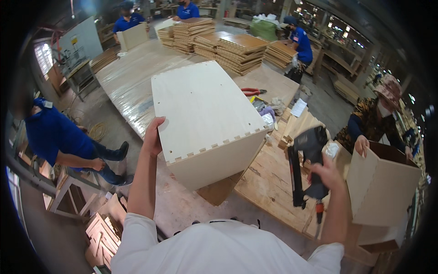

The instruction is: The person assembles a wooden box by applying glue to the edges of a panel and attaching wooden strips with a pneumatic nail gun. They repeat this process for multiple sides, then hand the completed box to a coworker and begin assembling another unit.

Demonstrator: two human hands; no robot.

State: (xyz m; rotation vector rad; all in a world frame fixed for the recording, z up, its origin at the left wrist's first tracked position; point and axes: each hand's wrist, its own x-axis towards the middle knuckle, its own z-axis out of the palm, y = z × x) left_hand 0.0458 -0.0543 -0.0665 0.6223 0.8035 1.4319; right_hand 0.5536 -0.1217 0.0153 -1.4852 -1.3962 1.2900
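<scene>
A pale wooden box [205, 107] with finger-jointed edges stands tilted in front of me, its broad panel facing up and dotted with several small holes. My left hand [154, 135] grips the box's left edge, with the thumb on top and the other fingers hidden behind the side. To the right of the box, my right hand [329, 173] is closed around the handle of a black nail gun [311, 141]. A red coupling [319, 208] joins the gun to its air hose. The gun is apart from the box, and slightly blurred.
Red-handled pliers [252, 92] and a white paper [299, 108] lie on the worktable [269, 182]. Stacked panels [239, 50] rise beyond. At right, a co-worker holds another box [383, 182]; a person in blue [59, 130] stands at left. Wood offcuts [102, 235] lie lower left.
</scene>
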